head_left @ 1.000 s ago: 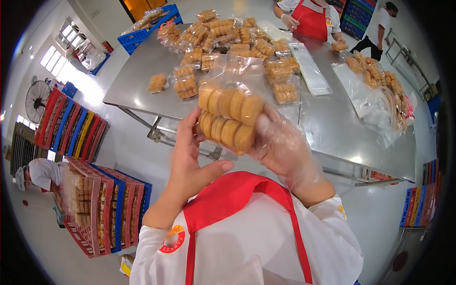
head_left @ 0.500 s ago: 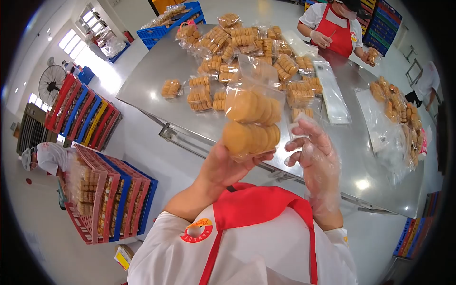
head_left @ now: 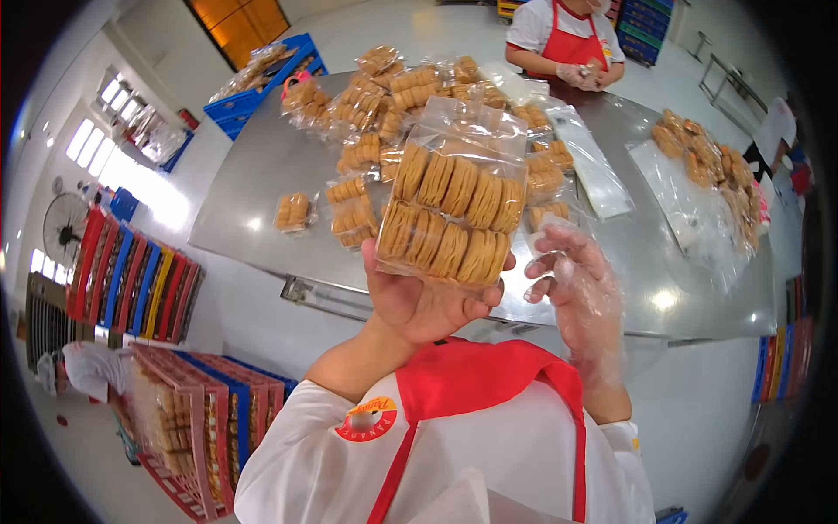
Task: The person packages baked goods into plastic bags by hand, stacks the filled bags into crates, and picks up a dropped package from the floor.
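A clear plastic bag of round, ridged biscuits (head_left: 449,214), stacked in two rows, is held up in front of me. My left hand (head_left: 428,301) grips its lower edge from below, bare, with the thumb at the left side. To the right of the bag is my right hand (head_left: 576,297) in a clear plastic glove, fingers apart and slightly curled, touching nothing. Behind the bag, a heap of similar bagged biscuits (head_left: 358,105) lies on the steel table (head_left: 253,192). One small bag (head_left: 294,212) sits apart at the left.
Flat empty plastic bags (head_left: 589,166) lie right of the heap. More bagged goods (head_left: 711,166) rest on the table's right side. A co-worker in a red apron (head_left: 576,44) stands across the table. Stacked crates (head_left: 205,419) and a blue crate (head_left: 231,112) are at the left.
My right hand has let go of the bag and moved off to the right. The bag, now in my left hand alone, has turned its broad face toward me. The co-worker's hands have come together.
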{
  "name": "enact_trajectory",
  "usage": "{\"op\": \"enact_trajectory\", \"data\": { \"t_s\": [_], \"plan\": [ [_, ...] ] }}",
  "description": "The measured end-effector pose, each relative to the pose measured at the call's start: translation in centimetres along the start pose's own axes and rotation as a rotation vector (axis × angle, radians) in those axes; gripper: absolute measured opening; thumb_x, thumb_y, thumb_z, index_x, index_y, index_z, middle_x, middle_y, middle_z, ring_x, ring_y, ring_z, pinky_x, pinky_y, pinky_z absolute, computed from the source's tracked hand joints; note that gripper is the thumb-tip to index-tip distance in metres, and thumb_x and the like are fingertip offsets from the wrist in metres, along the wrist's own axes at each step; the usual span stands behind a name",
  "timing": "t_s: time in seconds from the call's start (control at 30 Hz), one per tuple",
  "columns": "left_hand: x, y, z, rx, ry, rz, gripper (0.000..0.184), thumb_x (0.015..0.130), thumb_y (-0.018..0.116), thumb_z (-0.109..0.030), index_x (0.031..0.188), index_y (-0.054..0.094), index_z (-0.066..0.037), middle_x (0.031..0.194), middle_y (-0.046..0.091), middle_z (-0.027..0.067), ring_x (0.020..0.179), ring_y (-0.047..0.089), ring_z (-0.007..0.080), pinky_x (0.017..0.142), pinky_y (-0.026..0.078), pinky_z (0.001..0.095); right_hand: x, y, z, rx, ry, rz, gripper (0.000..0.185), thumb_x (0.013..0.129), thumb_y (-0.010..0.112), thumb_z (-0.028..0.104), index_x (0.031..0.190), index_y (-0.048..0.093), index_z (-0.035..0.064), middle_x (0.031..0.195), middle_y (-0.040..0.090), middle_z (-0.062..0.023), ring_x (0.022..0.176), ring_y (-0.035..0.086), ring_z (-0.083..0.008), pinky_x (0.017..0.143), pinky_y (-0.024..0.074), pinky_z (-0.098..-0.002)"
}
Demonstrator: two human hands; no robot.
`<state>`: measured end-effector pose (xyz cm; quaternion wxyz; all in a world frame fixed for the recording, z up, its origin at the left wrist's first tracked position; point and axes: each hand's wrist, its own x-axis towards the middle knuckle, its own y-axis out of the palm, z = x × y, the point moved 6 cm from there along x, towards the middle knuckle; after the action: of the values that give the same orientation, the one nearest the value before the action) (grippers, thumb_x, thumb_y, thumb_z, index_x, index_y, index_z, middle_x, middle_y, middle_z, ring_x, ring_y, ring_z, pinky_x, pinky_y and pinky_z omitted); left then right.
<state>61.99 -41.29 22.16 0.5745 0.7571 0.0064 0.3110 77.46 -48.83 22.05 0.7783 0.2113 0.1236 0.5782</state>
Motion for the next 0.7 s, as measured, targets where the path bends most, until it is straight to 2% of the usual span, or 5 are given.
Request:
{"op": "enact_trajectory", "data": {
  "t_s": [0.2,0.3,0.5,0.6,0.7],
  "plan": [
    [-0.4,-0.9,-0.2,-0.012,-0.168,-0.029,0.108,0.075,0.067,-0.072,0.153,0.027,-0.011,0.136,0.043,0.0342,0.108,0.056,0.0446,0.091,0.052,0.0458,0.9,1.5,-0.4,0.026,-0.146,0.083,0.053,0.097,0.059,0.031,0.137,0.048,-0.0016,0.125,0.060,-0.0154,0.110,0.058,-0.0222,0.095,0.0476,-0.0358],
    [-0.6,-2.9,0.1,0.105,-0.337,0.094,0.106,0.069,0.073,-0.054,0.153,0.029,-0.008,0.145,0.035,0.0330,0.116,0.050,0.0502,0.091,0.051,0.0481,1.6,1.8,-0.1,0.066,-0.108,-0.010,0.055,0.097,0.057,0.030,0.140,0.045,-0.0007,0.125,0.060,-0.0152,0.110,0.058,-0.0217,0.095,0.0469,-0.0355],
    [-0.8,-4.9,1.9,0.079,-0.515,-0.059,0.103,0.066,0.074,-0.044,0.152,0.030,-0.006,0.144,0.039,0.0305,0.124,0.046,0.0480,0.099,0.044,0.0526,0.0,2.0,0.5,0.053,-0.071,-0.173,0.029,0.099,0.054,0.022,0.119,0.058,0.0005,0.115,0.067,-0.0123,0.102,0.064,-0.0165,0.081,0.0515,-0.0247],
    [-0.3,-5.6,2.8,0.049,-0.634,0.007,0.100,0.069,0.073,-0.040,0.151,0.029,-0.003,0.144,0.042,0.0267,0.128,0.046,0.0454,0.101,0.043,0.0521,-0.6,0.6,-0.1,0.138,-0.048,-0.302,0.021,0.100,0.055,0.015,0.111,0.061,-0.0009,0.108,0.069,-0.0127,0.099,0.066,-0.0179,0.087,0.0530,-0.0282],
    [-0.6,-8.0,2.1,0.325,-0.594,-0.203,0.096,0.075,0.072,-0.043,0.150,0.030,-0.001,0.143,0.044,0.0216,0.129,0.049,0.0357,0.101,0.044,0.0465,-1.2,-0.7,0.0,0.026,-0.054,-0.429,0.017,0.097,0.056,0.011,0.103,0.060,-0.0041,0.106,0.069,-0.0189,0.101,0.068,-0.0279,0.094,0.0545,-0.0387]
  ]
}}
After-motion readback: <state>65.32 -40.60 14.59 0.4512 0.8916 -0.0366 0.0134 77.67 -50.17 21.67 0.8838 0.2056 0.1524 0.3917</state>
